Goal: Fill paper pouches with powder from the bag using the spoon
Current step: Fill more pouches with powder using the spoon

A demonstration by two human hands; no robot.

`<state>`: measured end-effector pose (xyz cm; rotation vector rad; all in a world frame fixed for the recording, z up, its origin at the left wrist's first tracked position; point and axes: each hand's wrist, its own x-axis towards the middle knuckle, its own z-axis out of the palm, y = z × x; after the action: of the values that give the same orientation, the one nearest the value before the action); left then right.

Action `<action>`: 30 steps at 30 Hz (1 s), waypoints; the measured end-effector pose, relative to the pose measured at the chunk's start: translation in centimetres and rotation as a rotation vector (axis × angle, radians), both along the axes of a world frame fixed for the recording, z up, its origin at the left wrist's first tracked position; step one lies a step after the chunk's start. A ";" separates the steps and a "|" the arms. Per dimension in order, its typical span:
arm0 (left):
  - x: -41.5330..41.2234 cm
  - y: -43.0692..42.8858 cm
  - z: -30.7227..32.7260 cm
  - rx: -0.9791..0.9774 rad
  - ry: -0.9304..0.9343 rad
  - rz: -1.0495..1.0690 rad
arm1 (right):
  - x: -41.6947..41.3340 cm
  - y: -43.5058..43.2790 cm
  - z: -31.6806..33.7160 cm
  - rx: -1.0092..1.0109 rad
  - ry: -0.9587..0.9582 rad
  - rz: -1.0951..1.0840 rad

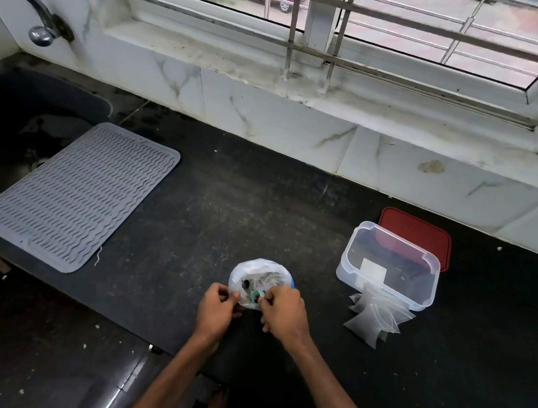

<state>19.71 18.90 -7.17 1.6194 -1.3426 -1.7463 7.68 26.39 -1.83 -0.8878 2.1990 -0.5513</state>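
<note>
Down by the near edge of the black counter (243,207), both hands meet at a small clear plastic bag (259,271). The left hand (216,309) has its fingers curled and pinches the bag's near left rim. The right hand (285,313), fingers likewise curled, pinches the near right rim with thumb and forefinger. Between the two sets of fingertips sits a small teal piece (256,294), too small to tell what it is or whether the right hand also holds it. The bag stands on the counter as a crumpled, roundish bundle with its mouth turned up toward the camera; it shows no clear long axis, and its contents are hard to make out through the creased plastic. To the right, well apart from the bag, a few pale pouches (372,318) lie flat and overlapping, fanned out with their long sides running from the box behind them toward the near edge. They touch the near wall of a clear plastic box (396,296), which is open at the top and has its long axis running left to right at a slight slant. A red lid (423,230) lies flat just behind the box. Far to the left, a grey ribbed mat (79,194) lies at an angle, partly over a dark sink (13,119), with a metal tap (41,33) on the tiled wall above. A barred window (323,4) runs along the back.
</note>
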 end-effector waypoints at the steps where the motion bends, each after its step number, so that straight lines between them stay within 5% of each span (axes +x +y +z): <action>1: 0.0 0.2 0.0 -0.021 0.017 -0.011 | 0.0 0.0 -0.2 -0.020 -0.048 -0.030; 13: 1.4 -1.2 0.8 -0.129 0.018 -0.305 | -0.6 0.1 -0.1 -0.052 -0.614 -0.459; 19: 1.0 -1.1 1.1 -0.188 -0.034 -0.347 | 0.4 -0.5 -0.2 -0.049 -0.555 -0.421; 25: 1.1 -1.4 1.9 -0.173 -0.016 -0.242 | 0.0 -0.6 0.7 -0.017 -0.842 -0.598; 30: 0.6 -1.4 1.7 -0.096 -0.095 -0.082 | -0.1 -0.9 0.5 -0.031 -0.736 -0.572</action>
<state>20.27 17.50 -5.49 1.6335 -1.5330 -1.6414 7.54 25.52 -1.30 -0.0036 1.7194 -0.9936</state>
